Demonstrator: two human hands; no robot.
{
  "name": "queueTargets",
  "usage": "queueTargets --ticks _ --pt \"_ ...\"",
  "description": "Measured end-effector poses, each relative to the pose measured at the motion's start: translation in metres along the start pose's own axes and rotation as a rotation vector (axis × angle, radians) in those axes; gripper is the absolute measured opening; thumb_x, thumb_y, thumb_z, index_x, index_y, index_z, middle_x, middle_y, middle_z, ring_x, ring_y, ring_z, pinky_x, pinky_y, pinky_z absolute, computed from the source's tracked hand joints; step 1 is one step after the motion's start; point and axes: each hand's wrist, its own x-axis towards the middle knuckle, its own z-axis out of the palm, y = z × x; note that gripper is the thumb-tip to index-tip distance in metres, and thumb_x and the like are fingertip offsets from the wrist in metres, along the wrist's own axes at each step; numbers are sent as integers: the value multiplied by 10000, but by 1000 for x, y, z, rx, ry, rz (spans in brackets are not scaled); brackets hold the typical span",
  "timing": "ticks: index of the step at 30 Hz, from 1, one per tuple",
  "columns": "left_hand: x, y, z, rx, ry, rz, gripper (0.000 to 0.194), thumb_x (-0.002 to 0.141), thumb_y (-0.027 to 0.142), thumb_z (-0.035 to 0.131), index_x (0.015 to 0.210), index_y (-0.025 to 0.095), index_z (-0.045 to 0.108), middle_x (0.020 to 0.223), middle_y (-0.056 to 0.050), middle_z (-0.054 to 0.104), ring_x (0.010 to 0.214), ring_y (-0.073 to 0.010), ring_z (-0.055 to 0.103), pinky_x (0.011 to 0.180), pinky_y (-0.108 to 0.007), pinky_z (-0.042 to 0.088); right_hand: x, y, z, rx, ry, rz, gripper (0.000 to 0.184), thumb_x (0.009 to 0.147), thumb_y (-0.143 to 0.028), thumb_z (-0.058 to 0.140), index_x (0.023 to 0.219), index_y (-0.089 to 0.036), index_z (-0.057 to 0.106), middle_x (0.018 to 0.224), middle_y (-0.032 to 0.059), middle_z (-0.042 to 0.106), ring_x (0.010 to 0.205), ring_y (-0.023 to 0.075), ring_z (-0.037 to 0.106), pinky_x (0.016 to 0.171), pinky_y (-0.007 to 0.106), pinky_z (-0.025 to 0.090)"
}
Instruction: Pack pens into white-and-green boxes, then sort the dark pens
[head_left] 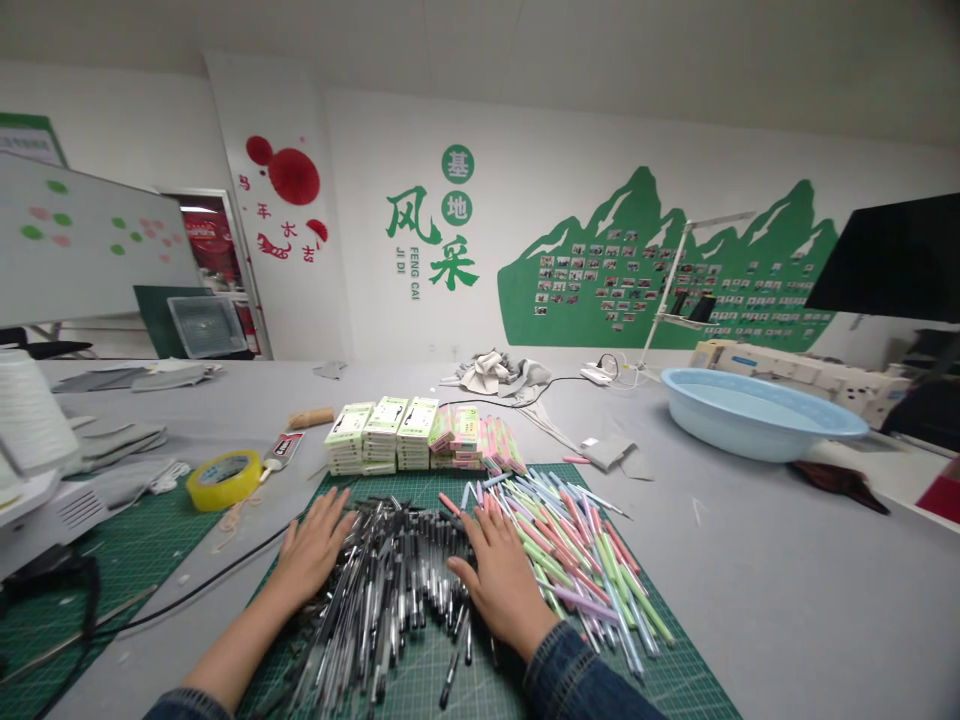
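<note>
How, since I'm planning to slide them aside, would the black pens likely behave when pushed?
The black pens would probably roll, being slim and rod-like. They look stiff and probably light, with straight, partly clear barrels. Lying loose between the left hand and right hand, they may scatter rather than move together.

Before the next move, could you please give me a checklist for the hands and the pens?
1. Left hand at the left side of the black pens: ok.
2. Right hand at their right side: ok.
3. Black pens evenly lined up: not ok, they point different ways.
4. Black pens fully apart from the coloured pens: cannot tell, the right hand hides part of the border.
5. Stacked boxes behind the black pens: ok.
6. Yellow tape apart from the pens: ok.
</note>
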Motion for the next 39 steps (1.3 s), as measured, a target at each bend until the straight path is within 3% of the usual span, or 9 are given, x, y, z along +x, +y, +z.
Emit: queueTargets --ticks 5,14,20,25,30,34,39 --pt "9 -7 7 -23 -87 -46 662 927 510 159 1493 168 201 1556 -100 219 1436 -250 147 1125 -550 101 0 -1 -1 -6 -104 32 603 901 -524 450 1439 -275 340 1480 67 387 1384 308 289 1134 511 202" --pt "2 16 11 -213 -154 149 645 934 529 177 1481 195 246 1528 -69 303 1417 -213 223 1150 -487 120 -3 -2 6 -13 -112 48 613 897 -574 411 1409 -236 403 1463 73 412 1405 314 225 1152 488 160" --pt "-5 21 0 -275 -90 157 703 921 549 230 1485 131 220 1547 -109 244 1425 -231 183 1155 -457 156 -3 1 5 -13 -98 41 615 884 -574 444 1408 -254 401 1458 75 420 1395 324 253 1145 507 171" --pt "-30 0 -12 -194 -94 180 707 913 551 267 1497 163 181 1548 -109 248 1420 -242 204 1145 -465 190 -7 7 -4 -33 -102 64 623 892 -566 432 1432 -264 358 1492 69 367 1406 326 224 1141 517 170" --pt "-80 -16 0 27 8 205 722 871 550 397 1496 312 126 1570 -36 185 1428 -298 147 1102 -560 229 -11 18 -8 -62 -114 52 663 872 -620 420 1440 -290 334 1532 48 283 1424 324 158 1146 521 125" --pt "-110 0 10 151 53 221 727 858 555 411 1487 352 108 1565 -13 189 1425 -322 150 1084 -595 218 -12 23 -4 -77 -136 30 652 877 -652 359 1444 -334 307 1540 29 262 1428 311 145 1144 528 92" --pt "-110 24 13 200 25 239 724 859 583 394 1485 328 132 1565 -13 175 1428 -312 145 1110 -561 175 -13 22 -2 -98 -126 25 645 885 -656 319 1442 -332 311 1536 29 276 1427 301 156 1144 516 86"
